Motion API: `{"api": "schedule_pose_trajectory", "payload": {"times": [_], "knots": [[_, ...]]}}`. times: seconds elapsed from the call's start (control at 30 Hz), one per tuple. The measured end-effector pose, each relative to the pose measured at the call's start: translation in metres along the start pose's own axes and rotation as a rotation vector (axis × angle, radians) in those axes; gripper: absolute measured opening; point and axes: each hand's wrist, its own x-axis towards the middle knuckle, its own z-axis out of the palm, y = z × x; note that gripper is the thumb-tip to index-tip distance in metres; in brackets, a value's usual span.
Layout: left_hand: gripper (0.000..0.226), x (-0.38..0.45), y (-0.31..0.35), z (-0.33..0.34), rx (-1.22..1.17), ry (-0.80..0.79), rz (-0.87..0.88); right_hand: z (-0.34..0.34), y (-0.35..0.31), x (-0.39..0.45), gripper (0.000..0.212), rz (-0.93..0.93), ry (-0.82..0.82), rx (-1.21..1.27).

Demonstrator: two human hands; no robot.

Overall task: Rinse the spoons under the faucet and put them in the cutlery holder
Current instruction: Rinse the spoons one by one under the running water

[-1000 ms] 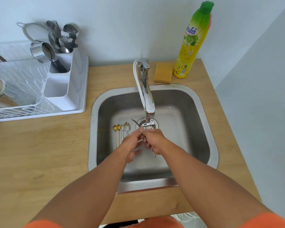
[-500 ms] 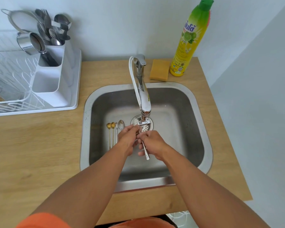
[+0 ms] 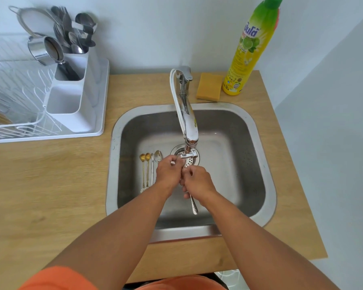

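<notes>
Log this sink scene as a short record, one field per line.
setting: steel sink set in a wooden counter
left hand: at the bowl end of the held spoon, under the faucet
right hand: closed on the held spoon, handle sticking out toward the person
waiting in sink: two gold spoons and two silver spoons, lying side by side left of the drain
cutlery holder: white, on the drying rack, back compartment full of utensils, front one looks empty
behind sink: sponge, yellow soap bottle

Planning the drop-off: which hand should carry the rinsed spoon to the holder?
Probably left: the left hand is nearer the white plastic cutlery holder, though the right hand grips the silver spoon.
</notes>
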Motion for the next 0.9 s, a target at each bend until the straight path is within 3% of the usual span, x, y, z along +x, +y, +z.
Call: {"api": "schedule_pose_trajectory", "payload": {"times": [0.17, 0.27, 0.4, 0.47, 0.73, 0.9], "knots": [[0.039, -0.001, -0.001, 0.017, 0.048, 0.117, -0.001, -0.006, 0.004, -0.003, 0.032, 0.01, 0.011, 0.02], [0.035, -0.002, 0.001, 0.017, -0.067, 0.017, -0.085, -0.008, 0.004, -0.001, 0.031, 0.016, 0.007, 0.048], [0.014, -0.008, -0.002, 0.012, -0.376, -0.131, -0.22, -0.009, 0.001, 0.004, 0.03, 0.031, 0.004, 0.036], [0.025, -0.008, -0.006, 0.005, -0.523, -0.188, -0.283, -0.009, 0.0, 0.002, 0.029, 0.019, -0.007, 0.003], [0.019, -0.002, -0.008, 0.011, -0.313, -0.041, -0.242, -0.006, -0.001, -0.011, 0.027, -0.068, 0.007, -0.157], [0.033, -0.007, -0.001, 0.013, -0.283, 0.038, -0.226, -0.007, -0.001, -0.008, 0.025, -0.08, -0.006, -0.097]]}}
